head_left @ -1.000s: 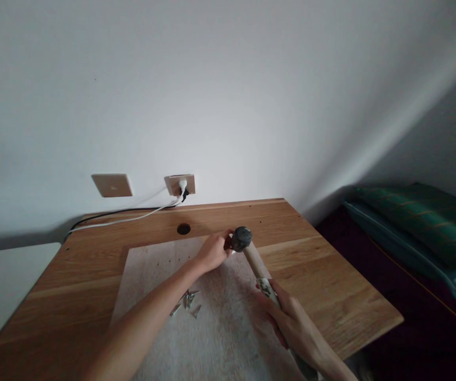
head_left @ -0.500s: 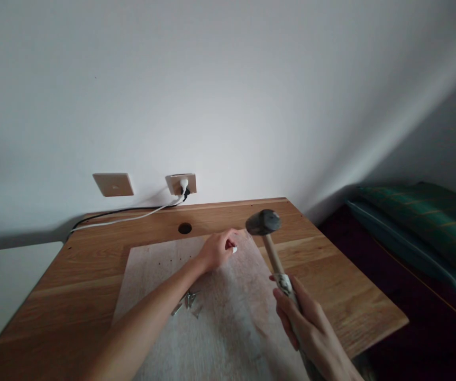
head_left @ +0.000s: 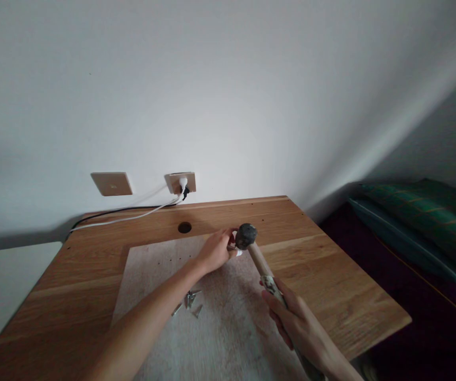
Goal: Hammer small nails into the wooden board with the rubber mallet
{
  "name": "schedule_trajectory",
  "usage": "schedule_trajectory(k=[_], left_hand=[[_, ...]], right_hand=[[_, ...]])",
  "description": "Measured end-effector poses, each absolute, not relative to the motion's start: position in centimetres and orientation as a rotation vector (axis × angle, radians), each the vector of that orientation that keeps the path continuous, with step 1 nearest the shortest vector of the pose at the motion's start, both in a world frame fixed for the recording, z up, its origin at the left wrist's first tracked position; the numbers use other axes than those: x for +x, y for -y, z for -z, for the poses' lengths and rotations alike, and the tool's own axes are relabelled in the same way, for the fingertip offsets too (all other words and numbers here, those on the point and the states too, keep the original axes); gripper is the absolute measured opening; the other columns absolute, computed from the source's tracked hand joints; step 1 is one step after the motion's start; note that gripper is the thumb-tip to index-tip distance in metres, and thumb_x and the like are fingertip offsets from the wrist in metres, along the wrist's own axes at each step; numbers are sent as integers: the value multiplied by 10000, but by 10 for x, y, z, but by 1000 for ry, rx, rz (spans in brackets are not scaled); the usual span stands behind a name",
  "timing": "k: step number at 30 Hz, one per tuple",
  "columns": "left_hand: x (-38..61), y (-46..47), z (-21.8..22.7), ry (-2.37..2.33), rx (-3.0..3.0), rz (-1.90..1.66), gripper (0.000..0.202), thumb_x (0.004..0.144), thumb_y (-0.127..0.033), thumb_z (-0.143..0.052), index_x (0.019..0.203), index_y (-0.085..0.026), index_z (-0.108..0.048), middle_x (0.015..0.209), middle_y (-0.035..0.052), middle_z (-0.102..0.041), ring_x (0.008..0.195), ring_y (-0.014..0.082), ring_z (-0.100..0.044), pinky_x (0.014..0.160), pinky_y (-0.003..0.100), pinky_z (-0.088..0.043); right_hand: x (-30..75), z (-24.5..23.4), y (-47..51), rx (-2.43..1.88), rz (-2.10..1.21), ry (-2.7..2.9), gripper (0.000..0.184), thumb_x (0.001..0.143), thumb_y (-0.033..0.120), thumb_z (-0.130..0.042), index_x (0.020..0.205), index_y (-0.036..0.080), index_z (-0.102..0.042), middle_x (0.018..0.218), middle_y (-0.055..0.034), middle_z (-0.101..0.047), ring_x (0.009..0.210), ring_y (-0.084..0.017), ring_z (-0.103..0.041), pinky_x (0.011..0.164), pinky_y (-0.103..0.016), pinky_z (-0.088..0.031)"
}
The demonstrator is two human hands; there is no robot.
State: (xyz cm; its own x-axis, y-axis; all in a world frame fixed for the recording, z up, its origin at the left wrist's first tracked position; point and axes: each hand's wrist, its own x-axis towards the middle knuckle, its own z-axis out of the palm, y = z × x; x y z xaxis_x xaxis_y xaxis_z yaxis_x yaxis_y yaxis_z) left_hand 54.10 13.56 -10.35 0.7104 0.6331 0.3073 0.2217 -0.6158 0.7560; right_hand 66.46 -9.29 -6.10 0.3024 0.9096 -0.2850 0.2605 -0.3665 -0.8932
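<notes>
My right hand [head_left: 291, 320] is closed round the handle of a rubber mallet [head_left: 246, 236], which has a dark round head and a wooden shaft with a worn white wrap. The mallet head is at the fingertips of my left hand [head_left: 218, 250] and partly covers them. My left hand is pinched near the far right corner of a pale wooden board [head_left: 228, 317]; what its fingers hold is hidden. A small white patch shows at the thumb. Several loose metal nails or screws [head_left: 190, 299] lie on the board, right of my left forearm.
The board lies on a wooden desk [head_left: 355, 296] with a round cable hole [head_left: 184, 227]. A white and a black cable run from a wall socket [head_left: 180, 182] along the back. Cushions [head_left: 422, 227] are on the right, a white surface [head_left: 9, 291] on the left.
The mallet has swung left and slightly down, from right of my left hand to its fingertips. My right hand has moved a little left with it. My left hand has hardly moved.
</notes>
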Motion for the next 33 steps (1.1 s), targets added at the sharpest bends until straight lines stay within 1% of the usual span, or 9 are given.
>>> schedule_trajectory(k=[3,6,11,16,20,24,26,29,33], left_hand=[[542,-138,108,-644,2202,-726,514,787,-99,-720,1281,-216,-643,937,30,-725,833,191,-681,805,294,-525],[544,-140,112,-630,2166,-729,545,777,-50,-684,1295,-213,-633,878,4,-725,778,170,-678,776,282,-522],[544,-142,114,-608,2116,-715,505,783,-45,-657,1264,-200,-646,891,11,-754,767,163,-697,763,277,-529],[543,-140,109,-627,2137,-669,497,791,-69,-677,1267,-206,-641,873,1,-762,753,173,-695,769,289,-528],[541,-138,104,-609,2198,-712,390,760,-125,-752,1137,-187,-673,996,44,-737,884,210,-688,839,316,-534],[540,-137,104,-603,2243,-771,490,716,-89,-771,1183,-191,-664,1137,89,-701,1028,253,-668,921,345,-527],[541,-138,106,-591,2211,-765,463,728,-60,-735,1167,-197,-675,1081,71,-713,981,231,-677,894,327,-531],[543,-141,111,-601,2160,-737,436,759,-57,-697,1172,-198,-681,908,15,-714,829,183,-674,818,295,-530],[543,-143,115,-626,2095,-736,483,766,-58,-676,1230,-191,-672,850,-7,-722,759,161,-675,786,281,-530]], right_hand=[[665,55,94,-1798,-1055,975,527,949,687,-521,1154,202,-543,562,113,-451,377,-59,-369,353,-159,-275],[665,49,96,-1784,-1040,917,567,937,688,-540,1221,197,-529,573,111,-465,382,-63,-382,350,-157,-285],[663,47,96,-1782,-1044,909,587,928,685,-557,1240,189,-534,575,111,-453,393,-68,-390,349,-159,-301],[660,45,97,-1776,-995,973,527,972,661,-517,1234,204,-525,577,112,-446,394,-69,-391,360,-163,-302],[662,47,99,-1811,-1013,1092,444,1013,640,-470,1119,214,-539,565,107,-458,404,-66,-411,384,-161,-308],[666,57,100,-1837,-1100,1110,440,1014,648,-457,1042,216,-537,559,107,-450,409,-70,-421,380,-160,-322],[667,60,102,-1824,-1101,1064,454,1005,655,-465,1105,216,-525,568,109,-450,411,-74,-419,376,-162,-324],[667,57,102,-1797,-1031,1022,488,995,655,-482,1197,212,-506,595,110,-455,403,-64,-379,367,-162,-302],[664,48,99,-1795,-981,980,487,965,674,-508,1117,213,-537,590,109,-446,390,-57,-358,356,-165,-287]])
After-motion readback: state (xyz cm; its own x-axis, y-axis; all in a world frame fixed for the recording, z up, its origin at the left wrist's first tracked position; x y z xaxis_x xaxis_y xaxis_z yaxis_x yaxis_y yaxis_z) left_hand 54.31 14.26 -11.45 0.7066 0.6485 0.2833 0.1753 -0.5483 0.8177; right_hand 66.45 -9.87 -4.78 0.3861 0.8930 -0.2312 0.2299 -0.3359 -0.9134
